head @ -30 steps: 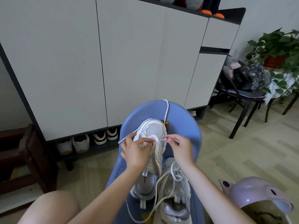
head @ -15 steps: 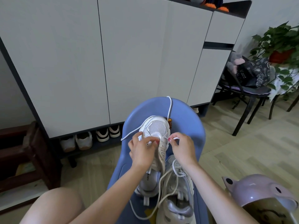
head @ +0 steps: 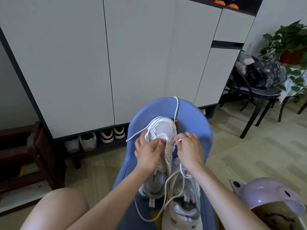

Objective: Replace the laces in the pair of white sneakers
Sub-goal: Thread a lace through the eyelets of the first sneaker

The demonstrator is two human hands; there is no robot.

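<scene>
Head view: left hand (head: 147,151) gripping white mesh sneaker (head: 163,130) on blue plastic seat (head: 196,123); right hand (head: 189,150) pinching white lace (head: 176,108) tip; second sneaker (head: 181,205) beside.

The left hand (head: 147,153) is covering the eyelet area of the far white mesh-toed sneaker (head: 162,130), so whatever its fingers are holding is staying hidden. The right hand (head: 189,151) is concealing the toe of the near white and silver sneaker (head: 182,208), whose heel is running off the bottom edge. The white lace tip (head: 179,140) at the right fingertips is too small to make out. The lilac plastic bin (head: 265,196) is being cropped at lower right.
</scene>
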